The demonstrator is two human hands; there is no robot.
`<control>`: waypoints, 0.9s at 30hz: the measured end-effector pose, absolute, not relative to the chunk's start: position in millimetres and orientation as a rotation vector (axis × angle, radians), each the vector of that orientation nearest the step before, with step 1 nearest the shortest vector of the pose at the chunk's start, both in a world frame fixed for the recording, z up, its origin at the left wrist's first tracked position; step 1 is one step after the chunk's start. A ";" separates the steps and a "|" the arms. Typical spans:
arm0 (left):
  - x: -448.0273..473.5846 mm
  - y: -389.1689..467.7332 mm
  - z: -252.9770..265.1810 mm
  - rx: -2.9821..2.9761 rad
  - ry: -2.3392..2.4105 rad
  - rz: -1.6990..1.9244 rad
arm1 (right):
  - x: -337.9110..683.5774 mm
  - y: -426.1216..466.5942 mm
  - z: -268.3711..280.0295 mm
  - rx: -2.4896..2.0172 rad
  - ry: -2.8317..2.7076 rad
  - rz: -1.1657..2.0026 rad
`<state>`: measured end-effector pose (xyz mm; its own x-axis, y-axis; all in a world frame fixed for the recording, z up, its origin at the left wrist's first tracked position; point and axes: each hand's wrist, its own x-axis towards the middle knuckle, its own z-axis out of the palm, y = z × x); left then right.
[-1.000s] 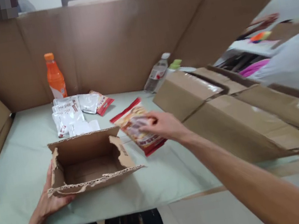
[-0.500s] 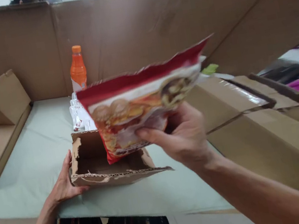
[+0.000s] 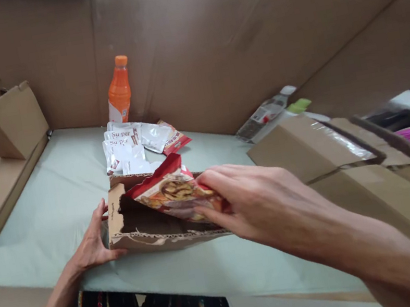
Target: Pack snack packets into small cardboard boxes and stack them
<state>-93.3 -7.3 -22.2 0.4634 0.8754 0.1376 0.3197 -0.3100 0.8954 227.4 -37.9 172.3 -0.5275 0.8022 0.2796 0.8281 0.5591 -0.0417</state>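
Brown cardboard makes the small box point(image 3: 150, 226) in the middle of the pale green table point(image 3: 41, 214). There is one box like this, open at the top, with torn edges. The left hand point(image 3: 94, 244) lies flat against the box's left wall, fingers spread and thumb at the front corner. The right hand point(image 3: 253, 200) pinches one red packet point(image 3: 167, 189) between thumb and fingers. The packet is tilted, with its low end inside the box and its top corner sticking up over the back wall.

Behind the box lies a small pile of packets point(image 3: 128, 146), white ones and one red one; the exact count cannot be told. Behind the pile stands one orange bottle point(image 3: 119, 90). To the right of the box, one clear bottle point(image 3: 263, 114) lies on its side. Right of the box are flat cartons point(image 3: 314, 144). Far left of the box sits one more open carton point(image 3: 4, 120).

Half a second ago the right hand held the red packet high up over the box, close to the camera. Now the packet has come down into the box. The left hand has stayed on the left wall.
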 end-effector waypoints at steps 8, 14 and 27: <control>-92.5 -11.1 -23.5 1.875 1.013 0.825 | 196.0 -19.3 160.9 -1.458 -2.860 0.016; -92.4 -10.1 -26.5 1.966 1.024 0.855 | 184.1 6.2 144.8 -1.138 -3.084 1.057; -29.4 -45.5 141.0 2.921 0.743 0.168 | 184.4 -4.3 150.5 -1.094 -3.130 0.814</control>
